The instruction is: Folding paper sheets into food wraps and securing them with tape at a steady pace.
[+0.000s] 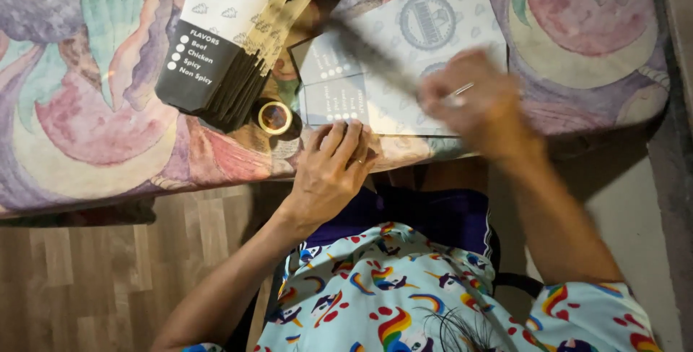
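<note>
Left hand [332, 168] at carton's [404, 63] edge

I see warm, rather dim indoor light, falling from above onto table [86, 128]. Right hand [480, 103] strongly motion-blurred, thin object it holds smeared into dark streak. Left hand [333, 168] sharp, casts soft shadow toward table edge. Small glare on tape roll [275, 117]. Floor [94, 272] darker; top right corner falls into shadow. I note slight softness at edges.
</note>
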